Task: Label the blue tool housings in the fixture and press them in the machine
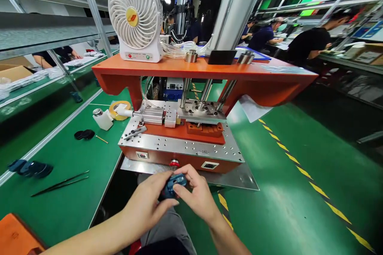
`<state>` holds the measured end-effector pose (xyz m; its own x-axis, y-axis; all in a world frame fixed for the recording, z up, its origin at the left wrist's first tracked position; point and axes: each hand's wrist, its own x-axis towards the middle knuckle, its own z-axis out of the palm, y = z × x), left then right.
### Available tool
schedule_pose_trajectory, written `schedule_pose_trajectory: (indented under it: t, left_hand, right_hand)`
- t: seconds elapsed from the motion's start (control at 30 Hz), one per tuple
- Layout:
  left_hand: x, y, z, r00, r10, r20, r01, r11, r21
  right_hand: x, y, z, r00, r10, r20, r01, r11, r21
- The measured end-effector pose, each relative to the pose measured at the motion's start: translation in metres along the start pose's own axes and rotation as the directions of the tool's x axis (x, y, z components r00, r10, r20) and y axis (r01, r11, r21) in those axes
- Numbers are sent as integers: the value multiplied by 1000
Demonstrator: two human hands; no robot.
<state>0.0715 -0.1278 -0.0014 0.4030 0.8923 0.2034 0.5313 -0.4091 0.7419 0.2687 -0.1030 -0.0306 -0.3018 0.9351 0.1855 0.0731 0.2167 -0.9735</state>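
A small blue plastic part (174, 183) sits between both my hands, just in front of the orange press machine (185, 135). My left hand (148, 203) wraps its fingers and thumb round the part from the left. From the right, my right hand (196, 193) pinches the same part with fingertips on top. The hands are low, near the machine's front edge with its red button (174, 163). An orange fixture block (205, 129) lies on the machine's steel plate under the press head (201, 110).
Black tweezers (61, 183), several dark blue parts (30, 168), black discs (84, 134), a white bottle (102, 119) and a tape roll (119, 109) lie on the green bench at left. A white fan (136, 14) stands on the press. Other people work at the far benches.
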Motion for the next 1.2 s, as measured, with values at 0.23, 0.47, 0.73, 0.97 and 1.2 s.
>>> schedule_pose_trajectory:
  t: [0.23, 0.47, 0.73, 0.97, 1.2]
  left_hand:
    - [20, 9, 13, 988, -87, 130, 91, 996, -20]
    - [36, 5, 7, 999, 25, 41, -24, 1000, -19]
    - [78, 9, -23, 988, 116, -99, -107, 990, 96]
    - [125, 9, -39, 988, 121, -98, -102, 978, 183]
    - [187, 17, -31, 988, 151, -18, -140, 949, 283]
  right_hand:
    - [1, 3, -55, 975, -183, -128, 128, 927, -353]
    - [38, 16, -95, 795, -404, -452, 73, 804, -590]
    - [86, -18, -126, 806, -568, -166, 155, 474, -867]
    - [153, -40, -161, 991, -124, 43, 102, 519, -848]
    - [100, -30, -158, 790, -462, -402, 143, 778, -612]
